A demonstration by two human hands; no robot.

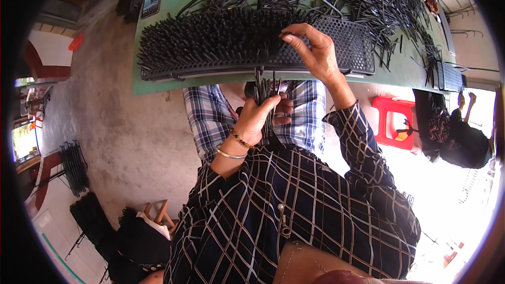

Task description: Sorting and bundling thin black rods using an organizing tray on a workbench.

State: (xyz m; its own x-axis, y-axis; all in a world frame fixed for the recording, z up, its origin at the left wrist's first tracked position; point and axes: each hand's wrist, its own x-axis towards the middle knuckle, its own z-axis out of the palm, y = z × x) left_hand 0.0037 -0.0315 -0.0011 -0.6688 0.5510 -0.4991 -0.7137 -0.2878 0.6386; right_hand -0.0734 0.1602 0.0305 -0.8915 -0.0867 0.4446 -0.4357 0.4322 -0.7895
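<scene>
left hand [258, 118] grips bundle of thin black plastic sticks [261, 92], upright, just below long black holed plastic board [294, 52] | right hand [310, 47] on board, fingertips pressed together, maybe pinching one stick

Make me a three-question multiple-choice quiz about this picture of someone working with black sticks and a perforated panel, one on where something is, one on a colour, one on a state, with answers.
1. Where is the right hand?
A. On the perforated black panel
B. On the red stool
C. In the lap

2. What colour is the table top under the panel?
A. White
B. Green
C. Yellow

3. What is the state of the left hand?
A. Open and empty
B. Flat on the table
C. Closed around a bundle of black sticks

Answers: 1 A, its fingertips pinch at the panel where the filled part ends. 2 B, green shows at the table's edges around the panel. 3 C, the fingers wrap the sticks, which rise from the fist below the table edge.
</scene>
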